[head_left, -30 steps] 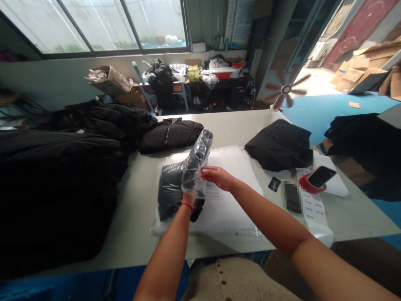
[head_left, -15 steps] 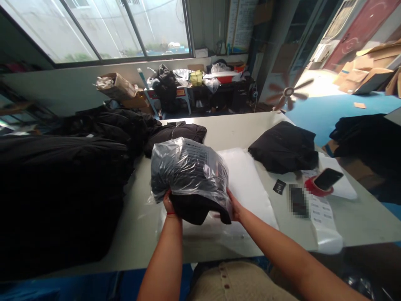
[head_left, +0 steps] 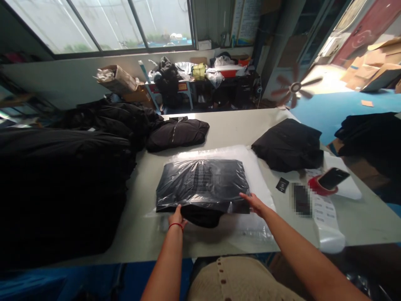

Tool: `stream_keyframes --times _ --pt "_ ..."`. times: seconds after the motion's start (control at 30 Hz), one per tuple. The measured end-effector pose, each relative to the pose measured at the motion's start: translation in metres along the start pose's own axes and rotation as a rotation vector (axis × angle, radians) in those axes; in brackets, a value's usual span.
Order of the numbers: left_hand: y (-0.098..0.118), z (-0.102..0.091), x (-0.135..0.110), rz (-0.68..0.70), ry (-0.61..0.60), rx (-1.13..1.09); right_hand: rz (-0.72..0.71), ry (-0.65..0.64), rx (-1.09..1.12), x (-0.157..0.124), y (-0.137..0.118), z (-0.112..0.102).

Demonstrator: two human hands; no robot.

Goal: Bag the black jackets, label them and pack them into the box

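A clear plastic bag (head_left: 216, 177) with printed text holds a folded black garment (head_left: 202, 218), part of which sticks out of the bag's near opening. The bag lies nearly flat on a stack of clear plastic bags (head_left: 261, 188). My left hand (head_left: 177, 217) grips the near left edge of the bag, thumb on top and fingers underneath. At the near right corner, my right hand (head_left: 253, 203) holds the bag's edge between thumb and fingers.
Black garments pile high at the left (head_left: 62, 188). A folded black garment (head_left: 178, 133) and another black bundle (head_left: 288, 144) lie farther back. On the right are a phone (head_left: 333, 179) on a red tape roll (head_left: 322, 187), a label strip (head_left: 326, 213) and a small black card (head_left: 282, 184).
The bagged garment has come down from a raised, bunched position and now lies flatter on the stack. My right hand has shifted right along the edge, and both hands are farther apart.
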State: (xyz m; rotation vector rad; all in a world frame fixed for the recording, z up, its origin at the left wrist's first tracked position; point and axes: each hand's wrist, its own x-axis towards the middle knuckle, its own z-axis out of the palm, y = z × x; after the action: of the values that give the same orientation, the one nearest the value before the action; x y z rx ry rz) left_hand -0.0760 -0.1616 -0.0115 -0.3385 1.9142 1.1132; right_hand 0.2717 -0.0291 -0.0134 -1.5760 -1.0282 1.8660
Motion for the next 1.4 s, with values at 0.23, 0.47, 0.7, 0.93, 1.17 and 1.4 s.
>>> stream_keyframes --times 0.23,0.47,0.7,0.93,1.17,1.4 --pt "-0.008 -0.009 0.008 0.097 0.013 0.044 -0.066 0.325 -0.269 -0.006 -0.011 -0.033" --pt "-0.025 -0.046 -0.006 0.868 0.350 0.521 -0.659 0.664 -0.890 -0.019 -0.013 -0.019" --pt "0.010 -0.026 -0.019 1.412 0.116 1.009 -0.849 0.259 -1.319 -0.025 -0.013 0.019" --pt "0.022 -0.056 -0.016 1.514 -0.040 0.848 -0.894 0.337 -1.223 -0.052 -0.030 -0.018" --pt "-0.032 -0.043 -0.030 1.582 -0.099 1.169 -0.759 0.294 -1.167 -0.072 0.004 -0.009" --pt "-0.053 0.031 -0.060 1.745 -0.301 1.268 -0.112 0.181 -0.561 -0.067 0.055 0.037"
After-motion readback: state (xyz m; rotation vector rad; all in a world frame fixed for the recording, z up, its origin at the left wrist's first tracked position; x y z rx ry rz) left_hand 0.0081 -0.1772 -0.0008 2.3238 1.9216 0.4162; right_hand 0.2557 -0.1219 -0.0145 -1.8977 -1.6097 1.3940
